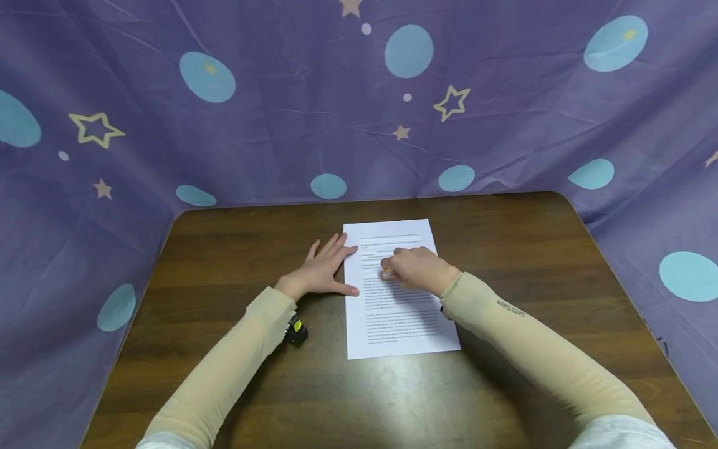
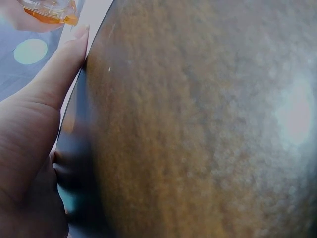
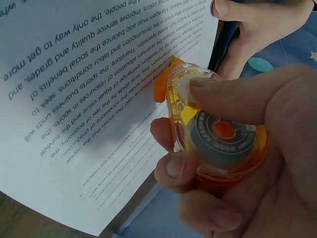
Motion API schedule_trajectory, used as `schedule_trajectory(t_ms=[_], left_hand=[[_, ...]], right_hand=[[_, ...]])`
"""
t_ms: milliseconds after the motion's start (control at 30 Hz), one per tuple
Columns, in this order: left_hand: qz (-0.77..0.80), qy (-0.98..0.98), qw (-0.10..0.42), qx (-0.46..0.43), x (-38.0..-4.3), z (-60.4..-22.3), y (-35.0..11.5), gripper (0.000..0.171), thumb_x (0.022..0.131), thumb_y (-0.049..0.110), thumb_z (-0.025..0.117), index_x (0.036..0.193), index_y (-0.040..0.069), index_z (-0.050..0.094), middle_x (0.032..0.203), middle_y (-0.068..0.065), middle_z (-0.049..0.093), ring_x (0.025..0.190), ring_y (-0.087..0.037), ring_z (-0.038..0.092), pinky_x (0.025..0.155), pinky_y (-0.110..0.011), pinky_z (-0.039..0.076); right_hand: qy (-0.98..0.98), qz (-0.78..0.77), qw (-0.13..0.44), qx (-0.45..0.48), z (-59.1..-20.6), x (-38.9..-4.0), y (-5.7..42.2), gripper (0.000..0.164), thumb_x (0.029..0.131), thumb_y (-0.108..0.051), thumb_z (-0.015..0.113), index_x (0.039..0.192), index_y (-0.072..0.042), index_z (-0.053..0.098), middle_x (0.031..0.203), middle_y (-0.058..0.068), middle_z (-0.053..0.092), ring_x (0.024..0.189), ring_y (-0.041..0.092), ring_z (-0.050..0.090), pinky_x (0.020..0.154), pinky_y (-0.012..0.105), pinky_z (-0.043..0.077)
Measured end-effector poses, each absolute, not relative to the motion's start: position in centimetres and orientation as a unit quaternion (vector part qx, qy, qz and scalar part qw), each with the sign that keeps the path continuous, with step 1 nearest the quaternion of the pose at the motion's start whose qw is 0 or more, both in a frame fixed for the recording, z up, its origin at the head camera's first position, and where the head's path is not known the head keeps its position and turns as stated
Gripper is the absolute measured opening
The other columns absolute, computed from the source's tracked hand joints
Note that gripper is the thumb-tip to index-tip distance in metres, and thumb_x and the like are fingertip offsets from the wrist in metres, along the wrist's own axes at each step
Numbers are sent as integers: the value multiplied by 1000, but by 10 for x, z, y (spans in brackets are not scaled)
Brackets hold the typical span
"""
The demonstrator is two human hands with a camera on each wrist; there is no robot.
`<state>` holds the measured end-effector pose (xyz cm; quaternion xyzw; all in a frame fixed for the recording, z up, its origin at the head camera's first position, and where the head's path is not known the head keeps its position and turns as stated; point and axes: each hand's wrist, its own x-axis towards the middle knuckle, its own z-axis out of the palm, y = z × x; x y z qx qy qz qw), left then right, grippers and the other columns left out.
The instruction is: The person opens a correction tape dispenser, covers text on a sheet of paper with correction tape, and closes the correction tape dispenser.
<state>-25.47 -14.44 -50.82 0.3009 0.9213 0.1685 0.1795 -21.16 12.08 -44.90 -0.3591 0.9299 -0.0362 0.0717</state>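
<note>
A printed sheet of paper [image 1: 401,337] lies on the table. My right hand [image 1: 417,268] is over its upper middle, gripping a clear and orange correction tape dispenser [image 3: 223,129]. The thumb presses on its side, with curled fingers beneath. Its orange tip [image 3: 161,87] is at the page, though whether it touches cannot be told. My left hand [image 1: 322,268] rests with spread fingers at the sheet's left edge, thumb and fingertips on the paper. In the left wrist view the dispenser [image 2: 52,12] shows at the top left corner, beyond the left thumb [image 2: 57,69].
The brown wooden table [image 1: 235,262] extends around the sheet on all sides. A purple curtain [image 1: 314,75] with stars and blue spots hangs behind it and at both sides. A small black device [image 1: 295,330] is at the left wrist.
</note>
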Motion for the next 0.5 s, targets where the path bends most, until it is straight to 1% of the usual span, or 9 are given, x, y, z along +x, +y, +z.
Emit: schedule_trajectory(t_ms=[133, 300, 500], left_hand=[[182, 919, 178, 302, -257, -514, -146, 115, 80, 70, 78, 167, 17, 25, 175, -12, -4, 161, -29, -8, 123, -63, -9], [186, 918, 177, 303, -258, -517, -147, 115, 79, 71, 78, 167, 19, 25, 175, -10, -5, 161, -27, -9, 123, -61, -10], [184, 918, 176, 304, -256, -515, -147, 114, 80, 70, 78, 167, 17, 26, 175, -13, -3, 161, -29, -8, 123, -62, -9]], right_hand=[[930, -34, 67, -359, -446, -210, 122, 8, 96, -14, 75, 90, -12, 71, 77, 7, 63, 64, 15, 48, 56, 38, 49], [932, -34, 70, -354, -446, -211, 123, 6, 96, -15, 77, 92, -13, 72, 79, 7, 65, 65, 16, 50, 58, 40, 53], [932, -29, 78, -352, -448, -212, 125, 5, 96, -16, 77, 95, -14, 72, 80, 6, 66, 65, 15, 52, 59, 40, 53]])
